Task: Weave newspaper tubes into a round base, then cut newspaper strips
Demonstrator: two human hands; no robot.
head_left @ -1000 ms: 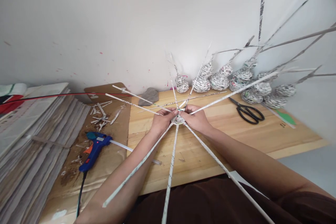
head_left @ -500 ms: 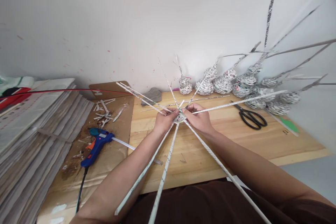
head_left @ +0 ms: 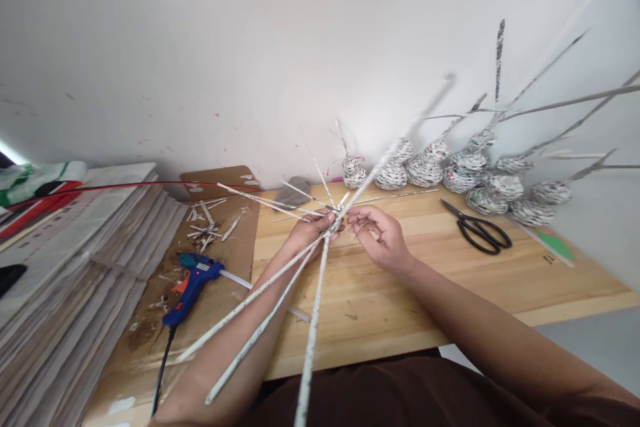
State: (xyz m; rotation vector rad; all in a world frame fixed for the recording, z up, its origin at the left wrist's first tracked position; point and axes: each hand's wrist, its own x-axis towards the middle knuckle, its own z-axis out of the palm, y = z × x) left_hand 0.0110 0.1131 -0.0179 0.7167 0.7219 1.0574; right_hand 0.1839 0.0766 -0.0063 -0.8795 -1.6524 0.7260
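A small woven piece of rolled paper strips (head_left: 334, 221) is above the middle of the table, its long spokes fanning out in several directions. My left hand (head_left: 306, 232) grips its centre between thumb and fingers. My right hand (head_left: 383, 238) is just to the right, fingers curled but apart, with nothing visible between them. Its fingertips are close to the weave. One pale paper strip (head_left: 385, 159) rises blurred toward the upper right, passing just beyond those fingertips. Other spokes cross over my left forearm and point down toward my body.
Black scissors (head_left: 480, 230) lie to the right. Gourd-shaped woven paper pieces (head_left: 465, 173) line the wall, their long strips sticking out. On cardboard at left are a blue glue gun (head_left: 193, 287) and paper scraps (head_left: 207, 223), beside a tall newspaper stack (head_left: 125, 267). A grey stone-like lump (head_left: 294, 193) sits behind.
My right hand has come off the woven piece and moved slightly right, its fingers loosening. The piece has turned and tilted, and one strip has swung up to the upper right. The view has shifted slightly.
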